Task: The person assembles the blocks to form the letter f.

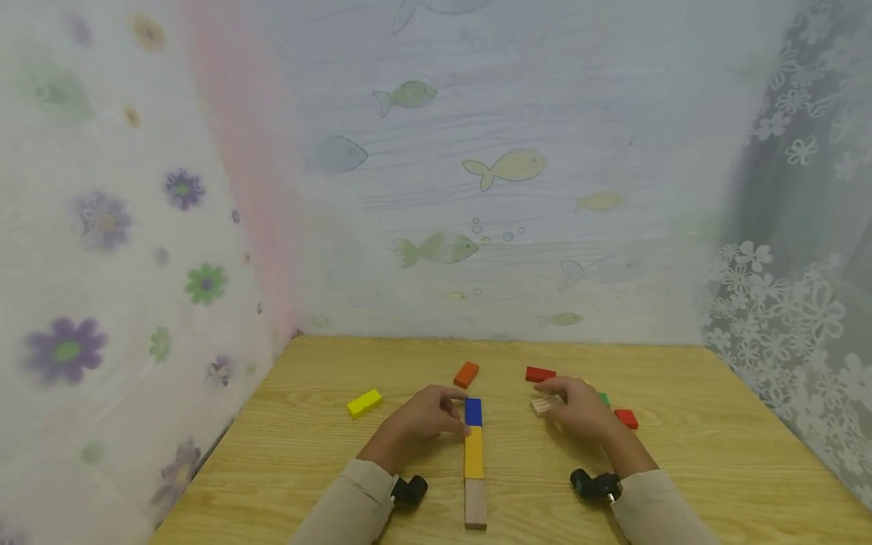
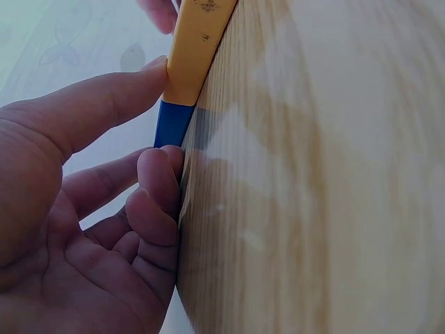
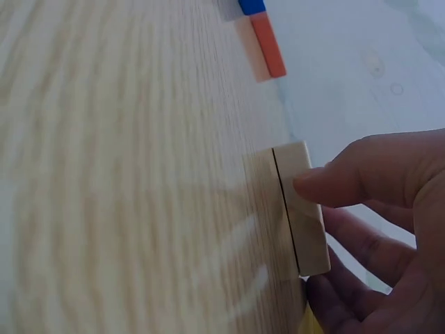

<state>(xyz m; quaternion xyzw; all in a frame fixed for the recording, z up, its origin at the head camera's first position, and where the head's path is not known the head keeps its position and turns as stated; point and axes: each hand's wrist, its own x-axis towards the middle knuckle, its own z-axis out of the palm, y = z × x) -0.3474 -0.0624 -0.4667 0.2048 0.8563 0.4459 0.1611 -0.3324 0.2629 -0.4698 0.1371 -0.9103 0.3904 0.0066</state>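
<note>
A straight row of blocks runs toward me in the head view: a blue block (image 1: 473, 412) at the far end, a yellow-orange block (image 1: 473, 453), then a plain wooden block (image 1: 475, 504). My left hand (image 1: 429, 412) is at the row's left side. Its thumb touches the yellow-orange block (image 2: 196, 52) close to the joint, while curled fingers meet the far end of the blue block (image 2: 172, 125). Farther right, my right hand (image 1: 579, 409) grips another plain wooden block (image 3: 304, 216) between thumb and fingers, low at the tabletop.
A yellow block (image 1: 364, 403) lies left of my left hand, and an orange block (image 1: 466, 375) lies beyond the row. Around my right hand are a red block (image 1: 540, 374), a partly hidden green block (image 1: 604, 399) and another red block (image 1: 626, 418). Printed curtains surround the wooden table (image 1: 286, 469).
</note>
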